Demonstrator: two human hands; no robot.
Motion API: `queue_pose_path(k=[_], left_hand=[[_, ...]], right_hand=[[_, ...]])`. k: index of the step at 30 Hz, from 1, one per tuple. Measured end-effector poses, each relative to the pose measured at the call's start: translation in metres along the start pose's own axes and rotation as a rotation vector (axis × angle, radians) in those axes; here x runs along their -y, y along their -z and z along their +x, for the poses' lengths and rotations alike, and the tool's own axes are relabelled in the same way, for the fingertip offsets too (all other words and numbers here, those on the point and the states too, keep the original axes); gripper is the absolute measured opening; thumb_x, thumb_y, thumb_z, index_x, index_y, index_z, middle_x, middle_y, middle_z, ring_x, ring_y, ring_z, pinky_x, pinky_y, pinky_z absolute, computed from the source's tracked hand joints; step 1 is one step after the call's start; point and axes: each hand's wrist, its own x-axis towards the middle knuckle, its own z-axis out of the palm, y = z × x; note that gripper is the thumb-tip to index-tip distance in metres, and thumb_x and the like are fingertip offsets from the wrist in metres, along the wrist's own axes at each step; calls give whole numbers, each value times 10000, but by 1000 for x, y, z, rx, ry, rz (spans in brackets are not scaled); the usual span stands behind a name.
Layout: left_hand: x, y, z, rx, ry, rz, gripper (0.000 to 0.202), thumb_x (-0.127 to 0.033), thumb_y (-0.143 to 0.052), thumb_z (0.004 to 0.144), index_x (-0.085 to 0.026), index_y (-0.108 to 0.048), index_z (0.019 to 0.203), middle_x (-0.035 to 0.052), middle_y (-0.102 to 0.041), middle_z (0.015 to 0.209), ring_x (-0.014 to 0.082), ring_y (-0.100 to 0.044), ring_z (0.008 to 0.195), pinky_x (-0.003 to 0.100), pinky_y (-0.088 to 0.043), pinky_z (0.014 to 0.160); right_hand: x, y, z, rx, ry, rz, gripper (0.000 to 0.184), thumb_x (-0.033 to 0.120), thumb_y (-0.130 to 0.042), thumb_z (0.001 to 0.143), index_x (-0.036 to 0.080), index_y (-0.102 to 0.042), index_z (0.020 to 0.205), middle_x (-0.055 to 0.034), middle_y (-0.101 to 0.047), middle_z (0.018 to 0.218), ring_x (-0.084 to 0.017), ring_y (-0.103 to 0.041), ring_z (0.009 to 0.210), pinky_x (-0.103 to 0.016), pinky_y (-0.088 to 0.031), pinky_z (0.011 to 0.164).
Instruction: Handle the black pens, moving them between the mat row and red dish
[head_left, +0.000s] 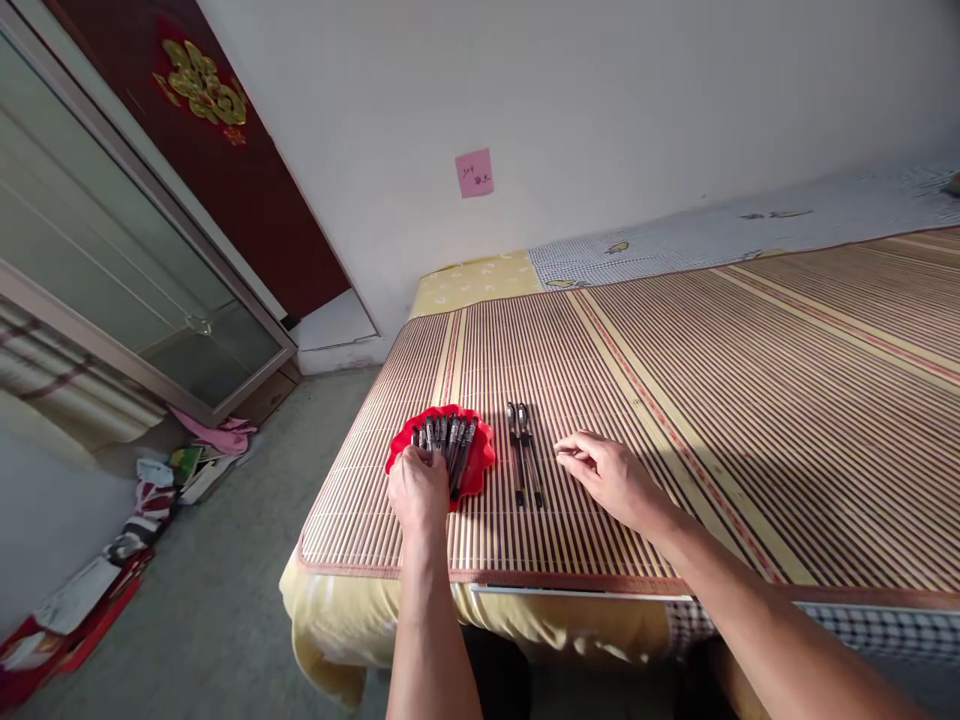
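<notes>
A red scalloped plate (478,478) lies on the slatted mat, holding several black pens (454,440) side by side. My left hand (420,488) is over the plate's left part, fingers bent and closed on a pen among them; the fingertips are partly hidden. To the right of the plate, two pens with clear barrels and black clips (523,455) lie parallel on the mat, caps pointing away from me. My right hand (611,475) hovers just right of that pair, its fingers loosely bent and nothing in them.
The slatted mat (645,380) covers a bed with a yellow patterned sheet (480,280). A pink note (474,173) sticks to the white wall behind. At left are a glass-panelled door (127,200) and a row of shoes and cloths (142,510) on the floor.
</notes>
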Motion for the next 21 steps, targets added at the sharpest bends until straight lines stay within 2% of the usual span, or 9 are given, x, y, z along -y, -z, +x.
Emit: queue_pose_path(k=[2, 4, 6, 9, 11, 13, 16, 21], left_hand=[[0, 3, 0, -32, -23, -86, 203, -325, -577, 933, -174, -695, 866, 138, -766, 914, 316, -712, 943, 396, -493, 844], [-2, 6, -3, 2, -99, -286, 210, -334, -564, 929, -180, -685, 852, 100, -739, 829, 267, -687, 822, 360, -481, 762], [-7, 5, -10, 193, -210, -590, 222, -377, -581, 920, -182, -671, 862, 50, -683, 748, 199, -624, 684, 305, -443, 649], [-20, -3, -28, 630, -296, -1011, 321, -492, -651, 897, -171, -644, 917, -9, -591, 686, 122, -525, 570, 246, -388, 558], [-30, -11, -40, 819, -292, -1145, 377, -532, -693, 883, -164, -633, 942, -31, -558, 667, 94, -488, 542, 223, -370, 535], [-39, -19, -50, 939, -283, -1179, 393, -533, -714, 882, -156, -628, 952, -37, -551, 674, 71, -452, 522, 206, -338, 511], [-54, -27, -61, 1035, -280, -1191, 390, -534, -695, 903, -157, -612, 951, -33, -555, 716, 54, -424, 526, 192, -314, 503], [-73, -30, -72, 1045, -253, -1163, 398, -549, -712, 879, -178, -568, 896, -78, -469, 615, 52, -340, 486, 187, -254, 475]], right_hand=[[3, 2, 1, -15, -22, 35, 148, 307, -614, 956, 204, -717, 982, -82, -767, 922, -202, -746, 765, -327, -609, 682], [9, 5, 2, -28, -61, 115, 182, 359, -631, 958, 211, -733, 980, -70, -761, 871, -207, -736, 749, -338, -607, 685], [16, 10, 4, -36, -132, 269, 245, 429, -634, 964, 212, -747, 987, -70, -763, 873, -208, -737, 753, -343, -612, 694], [28, 15, 7, -42, -238, 535, 351, 516, -639, 960, 202, -759, 1064, -100, -770, 1051, -201, -743, 837, -341, -623, 732], [33, 18, 10, -33, -278, 649, 394, 531, -661, 950, 199, -755, 1138, -111, -754, 1145, -196, -731, 908, -330, -615, 760], [35, 19, 12, -23, -305, 716, 403, 522, -688, 939, 198, -750, 1172, -100, -752, 1134, -179, -710, 911, -308, -593, 765], [35, 20, 13, -50, -354, 784, 386, 519, -746, 896, 192, -762, 1101, -73, -756, 1026, -148, -671, 826, -282, -559, 750], [32, 18, 12, -165, -416, 799, 399, 564, -809, 817, 188, -745, 935, -55, -722, 938, -165, -658, 841, -322, -557, 834]])
